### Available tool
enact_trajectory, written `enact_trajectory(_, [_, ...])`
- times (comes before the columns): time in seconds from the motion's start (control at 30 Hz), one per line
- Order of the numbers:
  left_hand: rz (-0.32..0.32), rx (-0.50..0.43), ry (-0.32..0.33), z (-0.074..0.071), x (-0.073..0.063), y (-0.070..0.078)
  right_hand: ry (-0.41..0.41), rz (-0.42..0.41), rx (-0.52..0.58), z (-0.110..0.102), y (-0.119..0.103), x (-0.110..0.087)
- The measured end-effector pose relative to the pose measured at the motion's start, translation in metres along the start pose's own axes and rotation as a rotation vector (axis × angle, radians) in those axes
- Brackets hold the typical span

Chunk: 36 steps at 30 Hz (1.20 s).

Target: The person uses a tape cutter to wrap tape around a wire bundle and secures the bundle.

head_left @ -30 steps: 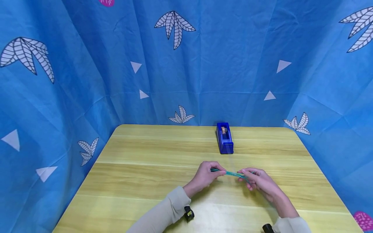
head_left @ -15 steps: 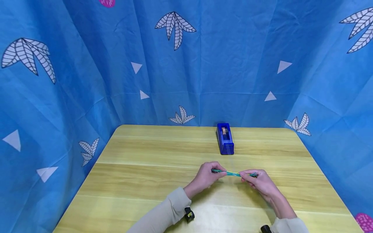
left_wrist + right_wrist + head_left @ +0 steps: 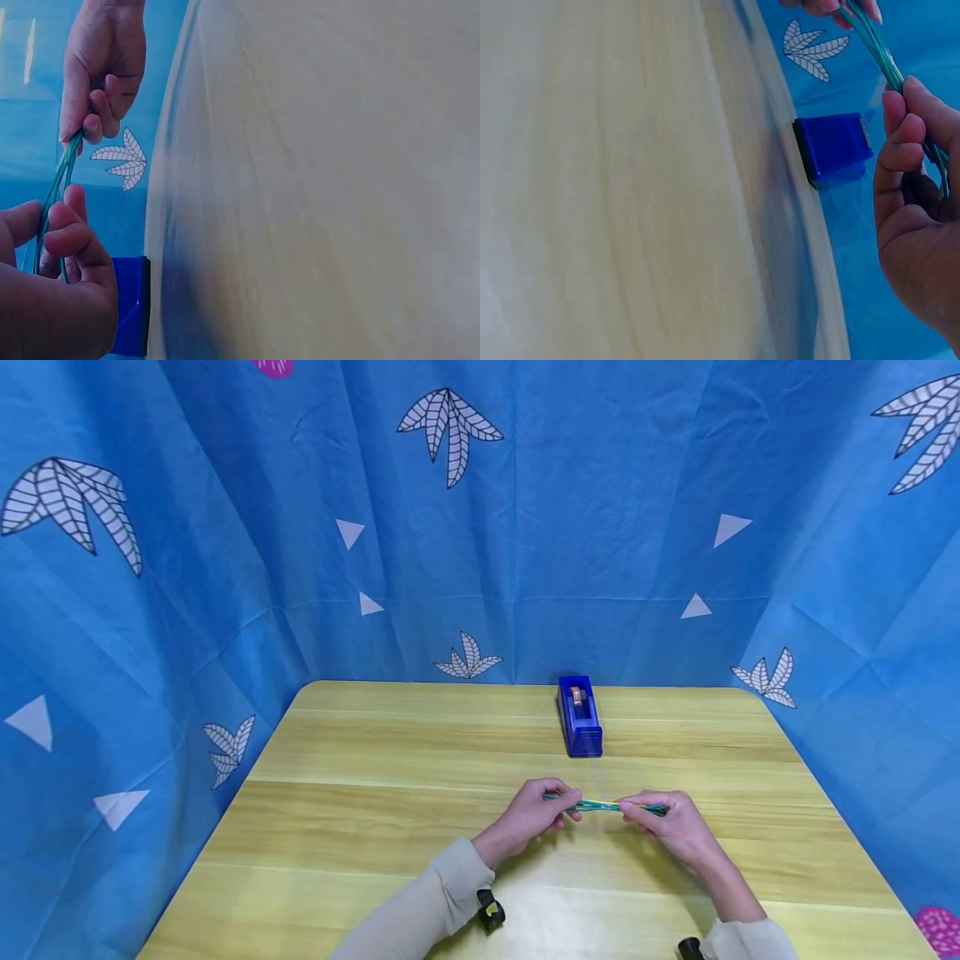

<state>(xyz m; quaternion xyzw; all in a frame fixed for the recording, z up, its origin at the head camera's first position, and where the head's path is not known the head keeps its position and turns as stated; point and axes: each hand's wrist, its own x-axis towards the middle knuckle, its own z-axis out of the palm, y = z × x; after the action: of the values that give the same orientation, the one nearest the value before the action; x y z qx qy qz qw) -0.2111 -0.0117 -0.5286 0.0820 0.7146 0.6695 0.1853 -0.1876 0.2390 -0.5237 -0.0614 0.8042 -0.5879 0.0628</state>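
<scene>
A slim bundle of thin green and yellow strands (image 3: 598,806) stretches sideways between both hands above the table. My left hand (image 3: 534,810) holds its left end between thumb and fingers; in the left wrist view the strands part slightly there. At the other end, my right hand (image 3: 671,825) pinches the bundle between thumb and fingertips, and looped ends (image 3: 941,176) stick out inside that hand. Whether the strands are wires or bands I cannot tell. Behind the hands stands a blue tape dispenser (image 3: 579,717) with a small roll. A faint clear strip (image 3: 597,772) runs from it toward the bundle.
The wood-grain table (image 3: 390,752) has rounded back corners. Blue patterned curtain (image 3: 600,485) hangs behind and along both sides of it. Black wrist cameras sit at the left cuff (image 3: 465,864) and the right cuff (image 3: 750,939).
My right hand first shifted its fingers along the strands and closed its pinch on them. Since then, my left thumb has moved over the bundle while its fingers shifted beneath. The dispenser stays put.
</scene>
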Motion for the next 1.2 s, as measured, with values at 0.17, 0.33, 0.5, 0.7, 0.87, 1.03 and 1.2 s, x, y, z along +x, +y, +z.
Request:
enact_trajectory(0.17, [0.003,0.0,0.018,0.002,0.001,-0.002,-0.006,-0.032,-0.022,0.0,-0.001,-0.001])
enact_trajectory(0.33, [0.038,-0.006,0.017,0.002,0.002,-0.002,-0.002,-0.027,-0.019,0.001,-0.003,-0.001])
enact_trajectory(0.5, [0.089,0.004,0.004,0.001,0.002,-0.002,0.001,0.023,-0.026,0.0,-0.003,0.001])
enact_trajectory(0.7, [0.139,0.051,0.001,-0.001,0.002,-0.002,-0.063,0.052,0.023,-0.002,-0.001,0.005])
enact_trajectory(0.87, [0.195,0.143,0.018,-0.001,0.003,-0.001,-0.132,0.07,0.116,-0.007,-0.004,0.007])
enact_trajectory(1.03, [0.235,0.23,0.04,-0.001,0.002,0.002,-0.191,0.128,0.202,-0.012,-0.006,0.009])
enact_trajectory(1.2, [0.248,0.261,0.045,-0.001,0.002,0.003,-0.178,0.164,0.204,-0.011,-0.005,0.01])
